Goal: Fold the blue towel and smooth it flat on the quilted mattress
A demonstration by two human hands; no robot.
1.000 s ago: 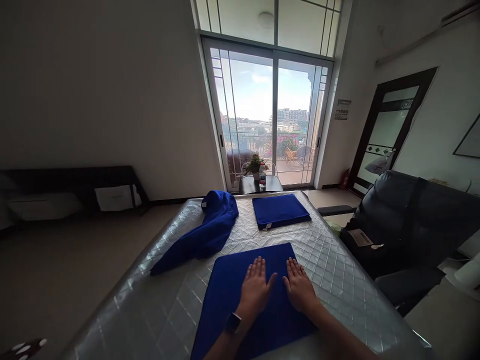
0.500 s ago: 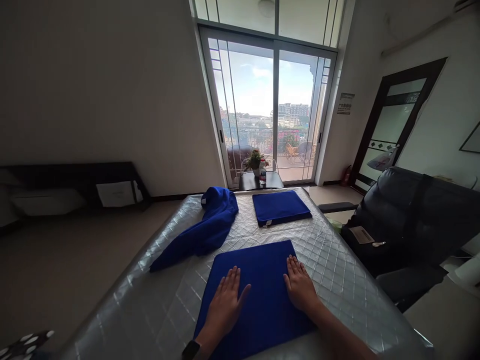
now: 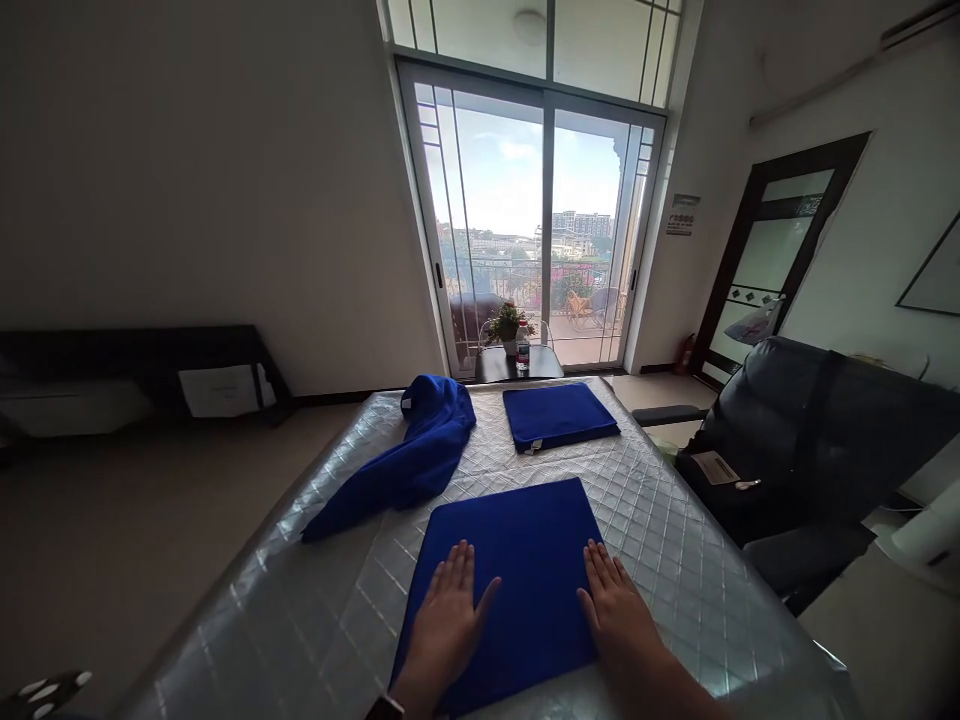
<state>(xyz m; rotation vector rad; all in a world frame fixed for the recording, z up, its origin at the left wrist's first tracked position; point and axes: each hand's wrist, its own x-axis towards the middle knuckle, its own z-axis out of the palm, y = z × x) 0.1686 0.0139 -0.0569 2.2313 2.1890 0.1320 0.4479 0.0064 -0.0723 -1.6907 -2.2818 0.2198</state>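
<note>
A folded blue cloth (image 3: pixel 529 560) lies flat in front of me, squared into a neat rectangle. My left hand (image 3: pixel 448 615) rests flat on its left part, fingers stretched out and thumb apart. On its right edge lies my right hand (image 3: pixel 616 605), also flat with fingers straight. Beyond it sits another folded blue cloth (image 3: pixel 561 415) with a small white tag at its near edge. To the far left, a loose, rumpled blue cloth (image 3: pixel 420 450) spreads across the surface, with a white label near its top.
Everything lies on a bed-like surface with a silvery quilted cover (image 3: pixel 667 590). A black recliner (image 3: pixel 832 440) stands at the right. Past the far edge, a small dark table (image 3: pixel 495 370) holds a potted plant (image 3: pixel 508 325) and a bottle (image 3: pixel 523 350) before glass doors.
My right hand has slid toward me along the cloth's right edge. My left hand has moved slightly nearer too. The view has shifted a little.
</note>
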